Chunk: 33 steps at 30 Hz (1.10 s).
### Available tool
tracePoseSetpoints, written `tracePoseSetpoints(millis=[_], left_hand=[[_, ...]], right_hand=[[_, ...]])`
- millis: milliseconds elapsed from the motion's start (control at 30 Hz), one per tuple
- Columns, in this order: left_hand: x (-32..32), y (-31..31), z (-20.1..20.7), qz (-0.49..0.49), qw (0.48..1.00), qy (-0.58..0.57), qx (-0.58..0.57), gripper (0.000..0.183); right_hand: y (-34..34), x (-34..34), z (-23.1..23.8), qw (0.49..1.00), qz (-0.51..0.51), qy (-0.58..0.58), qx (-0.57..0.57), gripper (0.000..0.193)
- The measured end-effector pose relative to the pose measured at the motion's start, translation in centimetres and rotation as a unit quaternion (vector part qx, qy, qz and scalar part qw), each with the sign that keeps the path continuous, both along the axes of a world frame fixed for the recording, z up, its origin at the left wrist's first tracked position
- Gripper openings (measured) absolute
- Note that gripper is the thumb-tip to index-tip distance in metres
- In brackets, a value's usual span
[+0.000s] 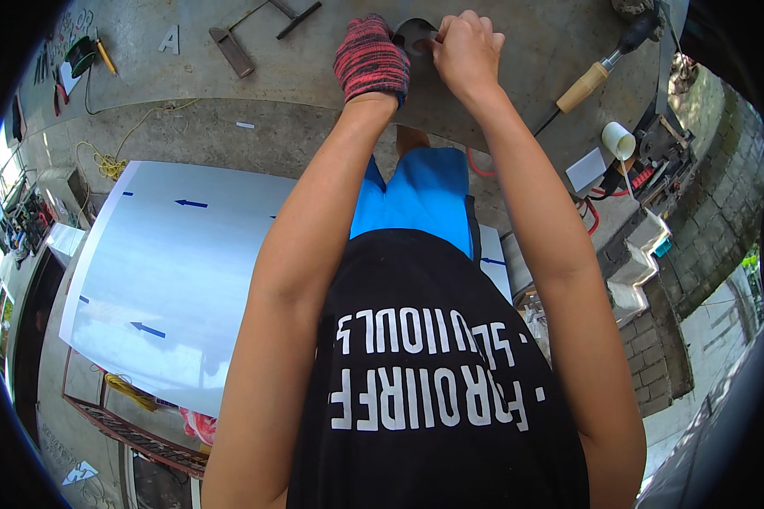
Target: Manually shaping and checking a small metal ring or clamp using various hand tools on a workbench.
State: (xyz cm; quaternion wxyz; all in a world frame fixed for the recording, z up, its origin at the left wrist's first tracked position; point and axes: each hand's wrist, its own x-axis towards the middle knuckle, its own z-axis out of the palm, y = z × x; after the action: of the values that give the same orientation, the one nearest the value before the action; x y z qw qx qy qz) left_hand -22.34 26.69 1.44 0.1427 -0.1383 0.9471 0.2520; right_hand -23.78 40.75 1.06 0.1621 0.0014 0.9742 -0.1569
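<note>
Workshop: metal-topped workbench [297,69], red-handled pliers [62,91], wooden-handled tool [584,86], concrete floor [221,119].

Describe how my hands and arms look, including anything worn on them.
Your left hand wears a knitted glove in streaky red and black. Your right hand is bare, with no glove. The left arm and right arm show no sleeve, watch or bracelet.

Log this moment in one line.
left hand: gloved, holding curved grey piece | right hand: ungloved, holding same piece | farther right: wooden-handled tool
</note>
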Motion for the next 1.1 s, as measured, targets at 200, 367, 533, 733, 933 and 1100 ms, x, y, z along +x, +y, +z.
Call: tracePoseSetpoints(millis=[200,367,533,733,933,1100], left_hand=[[0.1,-0.2,-0.3,-0.005,1.000,0.027,0.007,0.024],[0.3,0.0,-0.7,0.016,0.999,0.040,0.017,0.026],[0.5,0.3,-0.8,0.013,0.999,-0.003,0.039,0.022],[0.6,-0.3,-1.2,0.005,0.999,-0.025,0.045,0.020],[0.5,-0.4,-0.9,0.003,0.998,-0.032,0.053,0.020],[0.0,-0.4,-0.4,0.006,0.998,-0.039,0.050,0.020]], right_hand=[[-0.2,0.0,-0.2,1.000,0.011,0.008,0.006,0.016],[-0.1,0.0,0.4,0.999,-0.008,0.026,-0.031,0.015],[0.2,-0.4,1.1,0.999,-0.009,0.014,-0.041,0.016],[-0.4,-0.4,1.4,0.999,-0.007,0.018,-0.035,0.018],[-0.4,-0.7,1.4,0.999,-0.014,0.003,-0.035,0.019],[-0.4,-0.7,1.4,0.998,-0.017,0.024,-0.047,0.022]])
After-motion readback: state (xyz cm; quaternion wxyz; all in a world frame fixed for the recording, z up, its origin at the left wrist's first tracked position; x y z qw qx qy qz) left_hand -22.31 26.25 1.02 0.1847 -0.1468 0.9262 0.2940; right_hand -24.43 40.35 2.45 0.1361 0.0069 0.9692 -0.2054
